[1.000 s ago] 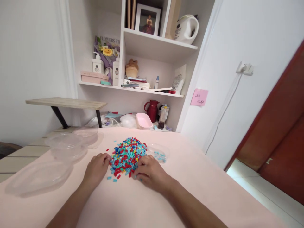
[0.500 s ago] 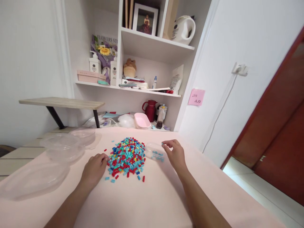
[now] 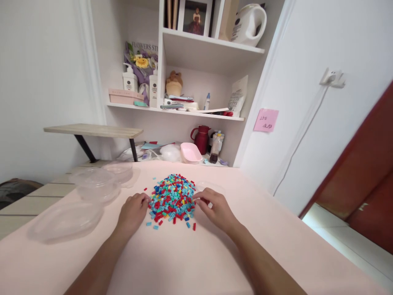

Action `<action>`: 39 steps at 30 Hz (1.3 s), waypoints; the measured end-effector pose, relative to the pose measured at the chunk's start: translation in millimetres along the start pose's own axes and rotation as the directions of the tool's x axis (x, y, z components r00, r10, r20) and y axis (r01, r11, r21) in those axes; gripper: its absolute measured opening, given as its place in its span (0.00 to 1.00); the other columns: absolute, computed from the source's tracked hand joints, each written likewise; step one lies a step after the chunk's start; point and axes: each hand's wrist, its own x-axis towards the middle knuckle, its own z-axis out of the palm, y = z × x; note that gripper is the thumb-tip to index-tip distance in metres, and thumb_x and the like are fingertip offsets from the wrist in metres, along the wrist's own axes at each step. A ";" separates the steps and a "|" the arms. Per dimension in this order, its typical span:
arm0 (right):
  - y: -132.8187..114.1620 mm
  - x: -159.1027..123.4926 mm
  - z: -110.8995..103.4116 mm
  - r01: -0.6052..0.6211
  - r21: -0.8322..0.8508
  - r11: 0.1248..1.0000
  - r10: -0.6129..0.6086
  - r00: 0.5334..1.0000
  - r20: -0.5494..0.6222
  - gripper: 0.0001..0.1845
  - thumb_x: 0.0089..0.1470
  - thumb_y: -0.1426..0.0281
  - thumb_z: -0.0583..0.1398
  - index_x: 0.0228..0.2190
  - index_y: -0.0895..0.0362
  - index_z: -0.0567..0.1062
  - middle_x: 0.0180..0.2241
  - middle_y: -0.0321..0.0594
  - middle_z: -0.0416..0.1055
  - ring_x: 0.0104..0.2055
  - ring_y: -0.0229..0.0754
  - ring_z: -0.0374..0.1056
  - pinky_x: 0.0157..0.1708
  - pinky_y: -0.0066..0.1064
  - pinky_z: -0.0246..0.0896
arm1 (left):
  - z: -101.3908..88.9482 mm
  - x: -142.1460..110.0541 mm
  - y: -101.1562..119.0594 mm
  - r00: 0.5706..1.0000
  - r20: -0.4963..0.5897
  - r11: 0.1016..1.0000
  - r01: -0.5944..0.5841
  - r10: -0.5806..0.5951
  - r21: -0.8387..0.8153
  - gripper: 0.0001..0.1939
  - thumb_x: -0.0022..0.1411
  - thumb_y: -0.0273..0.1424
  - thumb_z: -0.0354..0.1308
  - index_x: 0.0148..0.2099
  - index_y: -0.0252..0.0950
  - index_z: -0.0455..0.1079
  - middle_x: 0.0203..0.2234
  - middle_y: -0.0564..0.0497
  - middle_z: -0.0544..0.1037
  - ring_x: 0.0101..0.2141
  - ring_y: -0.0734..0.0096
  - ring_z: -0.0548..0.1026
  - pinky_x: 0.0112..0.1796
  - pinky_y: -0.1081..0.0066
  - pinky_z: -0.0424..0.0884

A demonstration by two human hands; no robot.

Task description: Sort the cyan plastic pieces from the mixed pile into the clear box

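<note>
A heap of small toy bricks (image 3: 173, 196) in red, light blue, dark blue, green and yellow lies on the pink tabletop (image 3: 181, 262). My left hand (image 3: 134, 211) rests at the heap's left edge with its fingers curled in; whatever they may hold is hidden. At the right edge of the heap, my right hand (image 3: 217, 208) reaches toward the bricks, thumb and forefinger apart, nothing visible between them. Behind that hand stands a clear plastic container (image 3: 211, 185), mostly covered by the hand. A few loose bricks (image 3: 156, 227) lie in front of the heap.
Several clear plastic tubs and lids (image 3: 72, 219) stand on the left of the table. Toward the back are a wooden stand (image 3: 95, 130), a pink basket (image 3: 190, 152), a red jug (image 3: 202, 140) and a bottle (image 3: 215, 148), under wall shelves (image 3: 202, 114).
My right hand has moved left from over the clear container to the heap's right edge; the small light-blue brick at its fingertips is gone. My left hand stays beside the heap. The view has shifted.
</note>
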 end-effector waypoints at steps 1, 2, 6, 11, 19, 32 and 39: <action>-2.1 -0.6 3.5 0.019 0.005 1.000 -0.020 0.999 0.042 0.10 0.61 0.69 0.57 0.38 0.53 0.79 0.30 0.38 0.72 0.29 0.38 0.65 0.31 0.30 0.60 | 0.4 0.0 -0.1 1.000 -0.001 1.000 -0.002 0.002 0.002 0.16 0.66 0.41 0.56 0.50 0.38 0.70 0.48 0.48 0.75 0.46 0.66 0.74 0.48 0.57 0.73; -3.5 -1.2 6.5 0.037 0.006 0.999 -0.038 0.997 0.073 0.10 0.61 0.70 0.57 0.38 0.53 0.79 0.31 0.38 0.72 0.29 0.38 0.65 0.32 0.30 0.60 | 0.9 0.1 -0.3 1.000 -0.002 1.000 -0.002 0.002 0.002 0.16 0.65 0.41 0.56 0.50 0.38 0.70 0.49 0.48 0.75 0.46 0.66 0.74 0.48 0.57 0.73; -1.8 -4.2 13.1 0.091 -0.019 0.996 -0.088 0.989 0.122 0.10 0.62 0.70 0.57 0.40 0.53 0.79 0.32 0.39 0.72 0.31 0.38 0.66 0.34 0.30 0.60 | 3.2 0.2 -0.9 1.000 -0.019 1.000 0.002 -0.002 -0.018 0.17 0.65 0.41 0.56 0.52 0.38 0.69 0.50 0.47 0.74 0.46 0.66 0.74 0.48 0.57 0.73; 4.3 0.2 13.8 0.185 -0.125 0.975 -0.161 0.971 0.176 0.12 0.63 0.71 0.55 0.41 0.52 0.79 0.34 0.41 0.73 0.36 0.42 0.67 0.39 0.33 0.59 | 6.0 -1.3 -1.5 0.998 -0.059 0.997 0.028 -0.032 -0.072 0.18 0.65 0.41 0.57 0.53 0.38 0.68 0.50 0.47 0.74 0.46 0.66 0.74 0.47 0.57 0.74; -42.7 28.0 45.0 0.267 -0.218 0.939 -0.203 0.939 0.277 0.12 0.62 0.71 0.57 0.44 0.51 0.78 0.39 0.42 0.72 0.42 0.45 0.64 0.41 0.37 0.54 | 8.9 -0.6 -3.5 0.997 -0.071 0.994 0.036 -0.043 -0.106 0.18 0.65 0.41 0.57 0.53 0.38 0.68 0.50 0.47 0.74 0.47 0.65 0.74 0.47 0.57 0.74; -53.3 21.7 80.8 0.368 -0.265 0.892 -0.237 0.876 0.419 0.06 0.61 0.70 0.59 0.33 0.52 0.78 0.42 0.37 0.72 0.46 0.44 0.60 0.45 0.39 0.50 | 8.8 2.3 -7.8 0.999 -0.038 0.998 0.002 -0.004 -0.061 0.17 0.65 0.41 0.56 0.52 0.38 0.68 0.50 0.47 0.74 0.47 0.66 0.74 0.48 0.57 0.73; -9.5 9.1 23.0 0.004 0.023 1.000 -0.010 0.966 0.260 0.07 0.55 0.75 0.60 0.28 0.54 0.79 0.38 0.39 0.72 0.40 0.40 0.66 0.42 0.32 0.58 | 10.7 7.6 -15.1 0.999 -0.037 0.995 0.009 -0.013 -0.096 0.16 0.65 0.41 0.56 0.51 0.38 0.69 0.49 0.48 0.75 0.46 0.66 0.74 0.48 0.57 0.73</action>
